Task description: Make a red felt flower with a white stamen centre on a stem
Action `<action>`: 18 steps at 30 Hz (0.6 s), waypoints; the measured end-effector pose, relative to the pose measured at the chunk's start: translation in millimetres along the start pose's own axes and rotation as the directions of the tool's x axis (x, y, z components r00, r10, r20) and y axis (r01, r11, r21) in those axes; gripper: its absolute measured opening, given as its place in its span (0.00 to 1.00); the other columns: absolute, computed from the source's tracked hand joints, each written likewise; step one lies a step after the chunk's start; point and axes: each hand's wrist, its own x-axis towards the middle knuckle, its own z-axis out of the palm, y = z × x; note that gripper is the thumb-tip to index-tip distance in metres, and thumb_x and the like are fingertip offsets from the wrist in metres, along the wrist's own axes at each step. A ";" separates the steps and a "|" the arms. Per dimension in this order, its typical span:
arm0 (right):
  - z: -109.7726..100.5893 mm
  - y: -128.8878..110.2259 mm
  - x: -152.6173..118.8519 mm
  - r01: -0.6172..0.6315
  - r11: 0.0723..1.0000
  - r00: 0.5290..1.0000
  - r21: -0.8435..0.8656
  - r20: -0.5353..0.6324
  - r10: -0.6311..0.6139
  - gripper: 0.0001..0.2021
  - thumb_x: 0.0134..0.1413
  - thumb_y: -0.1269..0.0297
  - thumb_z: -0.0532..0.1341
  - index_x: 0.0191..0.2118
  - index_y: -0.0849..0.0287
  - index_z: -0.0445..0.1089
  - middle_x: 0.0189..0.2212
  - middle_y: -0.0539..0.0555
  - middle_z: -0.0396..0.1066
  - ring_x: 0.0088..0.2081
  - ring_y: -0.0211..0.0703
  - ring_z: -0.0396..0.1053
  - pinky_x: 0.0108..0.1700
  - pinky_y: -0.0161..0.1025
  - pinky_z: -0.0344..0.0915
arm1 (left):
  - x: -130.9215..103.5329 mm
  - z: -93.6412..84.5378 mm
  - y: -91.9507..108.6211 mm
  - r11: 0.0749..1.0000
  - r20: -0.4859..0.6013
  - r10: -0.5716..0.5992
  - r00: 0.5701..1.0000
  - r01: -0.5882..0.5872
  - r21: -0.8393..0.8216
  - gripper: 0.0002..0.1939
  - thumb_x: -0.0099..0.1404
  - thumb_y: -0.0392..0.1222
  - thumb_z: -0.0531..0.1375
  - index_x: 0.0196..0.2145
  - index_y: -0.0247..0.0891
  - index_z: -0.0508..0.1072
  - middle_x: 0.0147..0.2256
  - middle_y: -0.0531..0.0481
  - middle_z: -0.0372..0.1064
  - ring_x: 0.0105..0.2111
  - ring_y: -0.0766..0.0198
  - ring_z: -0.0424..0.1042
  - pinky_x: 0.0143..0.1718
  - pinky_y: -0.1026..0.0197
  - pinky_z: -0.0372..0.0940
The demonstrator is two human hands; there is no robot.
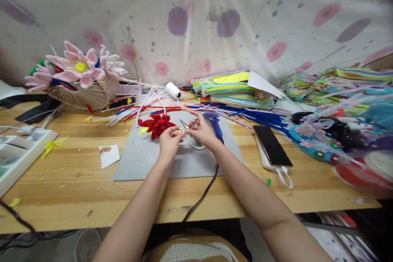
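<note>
My left hand [170, 142] and my right hand [202, 132] meet above the grey cutting mat [144, 168], fingertips close together. Both are closed in a pinch around something too small to name, with tiny yellow and white specks at the fingertips. Up points the right index finger. Scissors [197, 144] show partly under the right hand, blades toward the left; whether that hand touches them I cannot tell. Just left of my left hand lies a red fuzzy flower [158, 125]. A blue glue gun [215, 124] rests on the mat right behind my right hand.
Pipe-cleaner bundles [227, 86] and a white thread spool [173, 90] line the back. At left stand a basket of pink flowers [81, 67] and a power strip [27, 151]. A phone [272, 145] lies right. The glue gun's black cord [202, 196] crosses the front edge.
</note>
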 end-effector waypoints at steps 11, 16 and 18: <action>-21.2 0.5 -3.0 -0.048 0.993 0.993 -0.111 0.106 0.060 0.35 0.34 0.69 0.67 0.53 0.52 0.56 0.32 0.44 0.63 0.26 0.31 0.68 0.32 0.33 0.66 | -0.4 0.3 -0.6 0.988 0.127 -0.153 0.980 0.155 -0.008 0.21 0.39 0.47 0.71 0.29 0.32 0.72 0.26 0.49 0.71 0.26 0.65 0.71 0.24 0.62 0.69; -20.4 -1.4 -3.0 -0.057 0.983 0.995 -0.176 0.071 0.071 0.33 0.36 0.68 0.67 0.52 0.53 0.57 0.33 0.46 0.64 0.27 0.31 0.68 0.33 0.34 0.66 | -0.8 -3.1 -1.5 0.988 0.086 -0.154 0.984 0.155 0.003 0.19 0.37 0.43 0.72 0.27 0.31 0.73 0.25 0.49 0.71 0.26 0.65 0.71 0.25 0.62 0.69; -26.9 -5.9 -9.2 -0.052 0.978 0.995 -0.200 0.069 0.067 0.31 0.38 0.64 0.68 0.51 0.54 0.59 0.36 0.49 0.65 0.30 0.32 0.68 0.35 0.35 0.66 | -1.6 -3.5 -4.2 0.989 0.043 -0.147 0.988 0.148 -0.029 0.19 0.38 0.42 0.71 0.28 0.31 0.73 0.26 0.48 0.71 0.27 0.64 0.71 0.25 0.63 0.69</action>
